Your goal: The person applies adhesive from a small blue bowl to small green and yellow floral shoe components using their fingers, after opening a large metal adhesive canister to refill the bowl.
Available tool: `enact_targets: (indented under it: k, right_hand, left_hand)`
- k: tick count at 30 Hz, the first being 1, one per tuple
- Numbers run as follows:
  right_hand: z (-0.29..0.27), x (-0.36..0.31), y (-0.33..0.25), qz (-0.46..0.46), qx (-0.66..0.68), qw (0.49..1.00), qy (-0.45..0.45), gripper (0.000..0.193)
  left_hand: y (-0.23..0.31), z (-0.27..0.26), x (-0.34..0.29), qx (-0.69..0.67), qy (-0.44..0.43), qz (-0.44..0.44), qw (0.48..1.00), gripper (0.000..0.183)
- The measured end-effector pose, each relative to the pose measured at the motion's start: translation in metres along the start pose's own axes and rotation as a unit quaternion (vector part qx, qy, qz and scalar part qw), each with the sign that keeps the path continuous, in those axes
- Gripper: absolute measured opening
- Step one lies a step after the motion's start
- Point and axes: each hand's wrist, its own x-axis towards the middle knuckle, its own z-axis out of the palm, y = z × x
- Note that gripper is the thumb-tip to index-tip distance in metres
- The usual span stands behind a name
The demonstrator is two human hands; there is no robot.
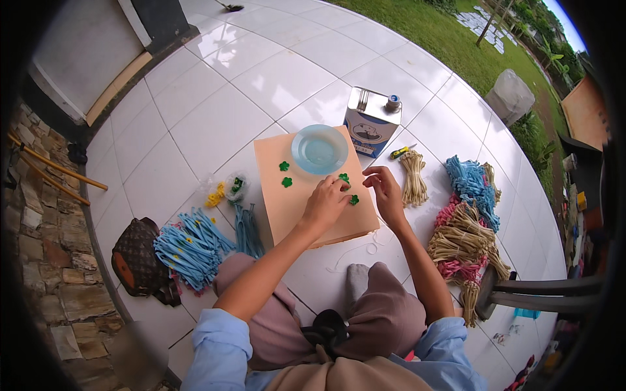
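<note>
My left hand is over the tan board, its fingertips closed at a small green flower-shaped piece and partly hiding it. Another green flower lies just beside those fingers. Two more, an upper flower and a lower flower, rest toward the board's left side. Off the board's right edge hovers my right hand, fingers bent, thumb and forefinger apart, with nothing visible between them. A translucent blue plate sits at the board's far edge, beyond both hands.
Behind the plate stands a rectangular metal can. A yellow-handled screwdriver and a beige cord bundle lie to the right, near piled cords. At left are blue cords, yellow flowers and a brown bag.
</note>
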Motion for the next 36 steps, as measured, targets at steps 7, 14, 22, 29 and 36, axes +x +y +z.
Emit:
enact_targets:
  k: [7, 14, 22, 29, 36]
  right_hand:
    - [-0.001, -0.025, 0.021, 0.041, 0.037, 0.998, 0.016, 0.018]
    - [-0.008, -0.013, -0.012, -0.027, -0.006, 1.0, -0.007, 0.018]
    - [0.012, 0.012, -0.105, -0.253, -0.177, 0.951, -0.009, 0.026]
    - [0.031, 0.006, -0.108, -0.343, -0.284, 0.895, -0.002, 0.038]
    - [0.033, 0.006, -0.107, -0.359, -0.332, 0.872, -0.003, 0.042]
  left_hand:
    - [0.013, 0.025, -0.003, 0.087, 0.021, -0.002, 0.996, 0.02]
    - [0.015, 0.001, 0.012, -0.184, 0.035, -0.095, 0.978, 0.012]
    - [0.035, -0.072, 0.003, -0.403, 0.144, -0.147, 0.892, 0.014]
    - [0.036, -0.09, -0.01, -0.373, 0.175, -0.146, 0.899, 0.013]
    - [0.039, -0.095, -0.015, -0.368, 0.172, -0.138, 0.903, 0.012]
